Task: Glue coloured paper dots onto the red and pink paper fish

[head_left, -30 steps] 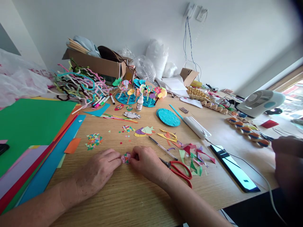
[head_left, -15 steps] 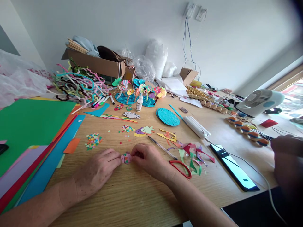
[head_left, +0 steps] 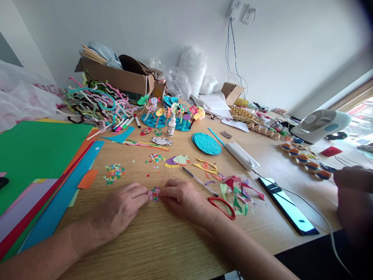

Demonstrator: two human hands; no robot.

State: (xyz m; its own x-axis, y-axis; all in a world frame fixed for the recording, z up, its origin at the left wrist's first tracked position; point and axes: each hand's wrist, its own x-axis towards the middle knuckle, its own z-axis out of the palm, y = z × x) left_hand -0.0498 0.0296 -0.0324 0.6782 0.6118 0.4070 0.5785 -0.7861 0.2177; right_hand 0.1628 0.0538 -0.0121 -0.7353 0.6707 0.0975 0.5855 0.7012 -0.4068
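A small pink paper fish [head_left: 154, 194] with coloured paper bits on its body lies on the table between my hands. My left hand [head_left: 124, 206] has its fingertips closed on the fish's head end. At the tail end, the fingers of my right hand [head_left: 182, 198] are pinched together and cover the tail. Beyond them sit a heap of small paper triangles [head_left: 114, 173], a little pile of round paper dots [head_left: 156, 158] and plain cut-out paper fish [head_left: 177, 161]. Red-handled scissors [head_left: 223, 206] lie partly under my right forearm, beside a pen [head_left: 200, 182].
Coloured paper sheets [head_left: 43, 151] cover the left side. A glue bottle [head_left: 171, 126], a fish drawing [head_left: 161, 141] and blue discs [head_left: 207, 143] stand or lie farther back. Paper scraps [head_left: 239, 194], a phone [head_left: 287, 206] and a fan [head_left: 320, 126] are rightward. Another person's blurred hand [head_left: 351, 190] shows at the right edge.
My right fingers have shifted slightly at the fish's tail, briefly showing more of it half a second ago. My right forearm has moved over more of the scissors. My left hand stays put.
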